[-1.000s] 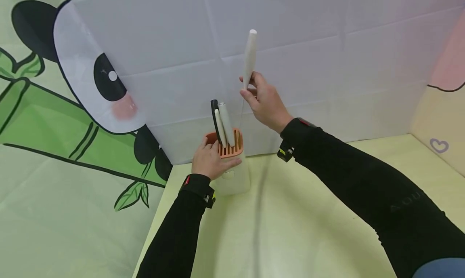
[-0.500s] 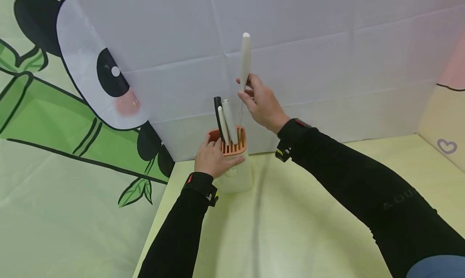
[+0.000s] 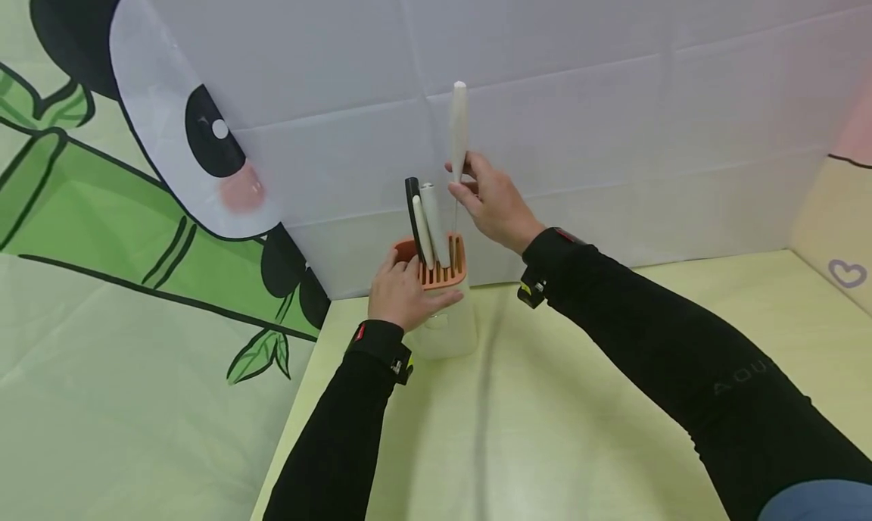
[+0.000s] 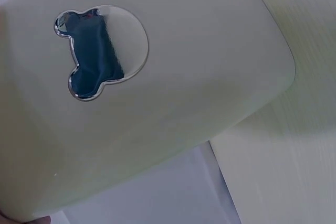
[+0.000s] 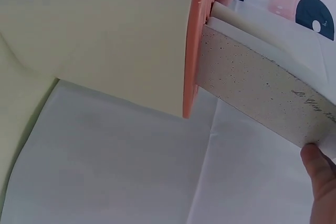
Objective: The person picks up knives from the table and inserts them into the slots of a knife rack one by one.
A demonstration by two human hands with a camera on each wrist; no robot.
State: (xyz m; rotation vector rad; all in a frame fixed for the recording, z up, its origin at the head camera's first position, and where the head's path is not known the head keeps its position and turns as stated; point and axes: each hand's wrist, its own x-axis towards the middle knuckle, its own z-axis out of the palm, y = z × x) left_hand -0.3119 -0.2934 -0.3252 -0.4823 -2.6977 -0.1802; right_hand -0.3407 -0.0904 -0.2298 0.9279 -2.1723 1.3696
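A cream knife block (image 3: 450,339) with an orange slotted top (image 3: 443,277) stands near the back of the table. My left hand (image 3: 400,292) holds it at the upper left, fingers over the rim and thumb across the front. My right hand (image 3: 500,207) pinches a white-handled knife (image 3: 459,127) just where handle meets blade, above the right slots. In the right wrist view the speckled blade (image 5: 257,77) reaches into the orange top, its tip hidden inside. A shiny bear-shaped badge (image 4: 94,51) shows on the block in the left wrist view.
A black handle (image 3: 412,203) and two white handles, the thicker one (image 3: 434,222) on the right, rise from the block. Close behind stands a pale fabric wall (image 3: 579,127); a panda print (image 3: 163,120) is at left. The pale yellow table (image 3: 579,400) extends forward and right.
My right hand has lowered the knife, so its blade sits deeper in the block. My left hand keeps its hold on the block. The head view has shifted slightly.
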